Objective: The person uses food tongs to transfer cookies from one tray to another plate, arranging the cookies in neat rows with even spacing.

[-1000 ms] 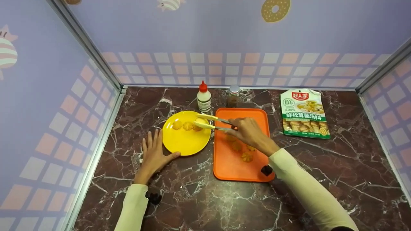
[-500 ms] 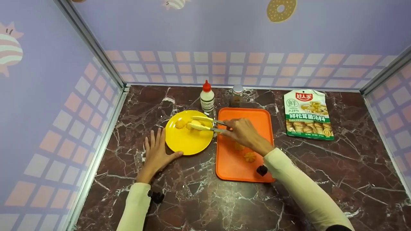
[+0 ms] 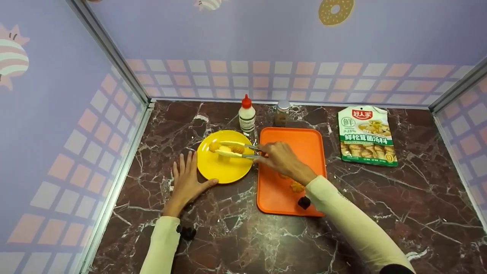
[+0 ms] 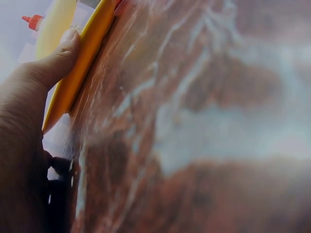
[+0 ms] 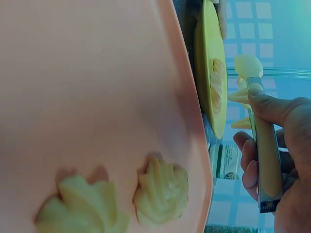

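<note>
On yellow plate [image 3: 224, 169], tongs [image 3: 236, 150] in right hand's [image 3: 279, 158] curled grip straddle cookie [image 3: 225, 149] at 12 o'clock. Looks crumbly, light: squeeze sides gently. Left hand [image 3: 185, 182] flat, thumb touching rim.

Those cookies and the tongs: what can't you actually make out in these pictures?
- Cookies on the orange tray: in the head view the right hand and its sleeve cover most; only one shows clearly.
- Tongs: whether the tips touch a cookie on the yellow plate is too small to tell.
- Left wrist view: blurred, showing only the left hand thumb on the plate rim.
- Jar contents: too small.
</note>
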`<state>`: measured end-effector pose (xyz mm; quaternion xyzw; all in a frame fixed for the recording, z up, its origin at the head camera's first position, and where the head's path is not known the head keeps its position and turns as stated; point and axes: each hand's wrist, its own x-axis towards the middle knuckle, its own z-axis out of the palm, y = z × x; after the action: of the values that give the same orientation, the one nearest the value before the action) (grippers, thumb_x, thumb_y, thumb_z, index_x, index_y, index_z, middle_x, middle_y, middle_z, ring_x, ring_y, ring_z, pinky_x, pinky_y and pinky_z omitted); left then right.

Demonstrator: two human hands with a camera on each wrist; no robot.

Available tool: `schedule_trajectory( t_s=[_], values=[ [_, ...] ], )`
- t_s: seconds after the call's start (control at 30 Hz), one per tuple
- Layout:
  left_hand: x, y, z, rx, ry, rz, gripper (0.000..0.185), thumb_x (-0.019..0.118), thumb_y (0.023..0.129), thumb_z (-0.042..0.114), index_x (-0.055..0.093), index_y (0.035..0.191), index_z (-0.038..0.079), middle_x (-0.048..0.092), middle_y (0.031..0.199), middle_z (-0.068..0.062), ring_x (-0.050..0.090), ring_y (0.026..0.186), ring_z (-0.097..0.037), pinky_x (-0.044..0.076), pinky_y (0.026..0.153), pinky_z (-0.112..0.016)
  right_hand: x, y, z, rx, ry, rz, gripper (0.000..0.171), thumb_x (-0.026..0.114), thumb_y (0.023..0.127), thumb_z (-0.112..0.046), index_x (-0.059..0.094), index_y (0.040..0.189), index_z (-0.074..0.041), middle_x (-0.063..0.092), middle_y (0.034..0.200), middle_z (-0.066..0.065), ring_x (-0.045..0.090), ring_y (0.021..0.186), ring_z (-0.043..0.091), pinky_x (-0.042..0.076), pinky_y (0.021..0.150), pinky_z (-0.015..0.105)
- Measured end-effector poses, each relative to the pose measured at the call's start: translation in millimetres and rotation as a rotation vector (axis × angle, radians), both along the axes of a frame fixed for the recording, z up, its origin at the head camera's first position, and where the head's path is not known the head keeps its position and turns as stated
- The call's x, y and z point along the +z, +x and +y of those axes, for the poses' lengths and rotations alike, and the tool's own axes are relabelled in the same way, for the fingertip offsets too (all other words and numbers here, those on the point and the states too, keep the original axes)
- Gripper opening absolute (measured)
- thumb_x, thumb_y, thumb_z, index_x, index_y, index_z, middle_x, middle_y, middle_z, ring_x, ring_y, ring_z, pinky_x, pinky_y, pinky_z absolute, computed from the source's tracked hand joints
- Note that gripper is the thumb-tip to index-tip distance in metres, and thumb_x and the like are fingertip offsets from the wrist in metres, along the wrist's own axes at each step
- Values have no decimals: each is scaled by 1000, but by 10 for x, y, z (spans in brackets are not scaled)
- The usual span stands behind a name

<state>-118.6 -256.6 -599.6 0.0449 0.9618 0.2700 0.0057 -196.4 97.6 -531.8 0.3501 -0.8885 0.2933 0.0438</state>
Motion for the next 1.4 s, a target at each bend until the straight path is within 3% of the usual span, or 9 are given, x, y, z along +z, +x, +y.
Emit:
schedule_trajectory(
  t_s=[0.27, 0.5, 1.03, 1.27, 1.4],
  values=[
    [23, 20, -5, 2, -1, -9, 134, 81, 87, 71, 9, 177, 4, 3, 184, -22, -8, 168, -48, -14, 132, -65, -43, -11, -113, 37, 8, 22, 27, 87, 98, -30, 79, 102, -4, 80, 86, 9, 69, 66, 23, 58, 61, 43],
    [6, 13, 0, 3, 1, -6, 134, 81, 86, 72, 9, 177, 5, 4, 184, -22, -9, 168, -47, -14, 132, -65, -78, -27, -200, 58, 20, 3, 32, 84, 100, -31, 80, 107, -1, 73, 76, 8, 51, 57, 15, 46, 53, 34],
    [-2, -16, 14, -1, -12, 1, 136, 81, 85, 73, 10, 177, 3, 4, 184, -23, -8, 168, -48, -13, 132, -65, -113, -33, -344, 53, 60, -18, 33, 83, 101, -34, 78, 102, -2, 69, 71, 7, 54, 58, 17, 48, 55, 36],
    [11, -2, 16, 4, -4, -16, 135, 80, 87, 73, 8, 177, 4, 3, 184, -21, -9, 169, -47, -14, 132, -64, -129, -39, -382, 63, 66, -15, 31, 84, 100, -33, 77, 98, -3, 76, 77, 6, 67, 61, 22, 56, 56, 42],
    [-3, -3, 8, 5, -7, -20, 135, 79, 87, 75, 9, 177, 4, 3, 184, -22, -9, 168, -48, -13, 132, -65, -128, -38, -405, 63, 72, -34, 32, 84, 101, -32, 78, 102, -1, 71, 73, 6, 59, 58, 18, 51, 54, 38]
  ],
)
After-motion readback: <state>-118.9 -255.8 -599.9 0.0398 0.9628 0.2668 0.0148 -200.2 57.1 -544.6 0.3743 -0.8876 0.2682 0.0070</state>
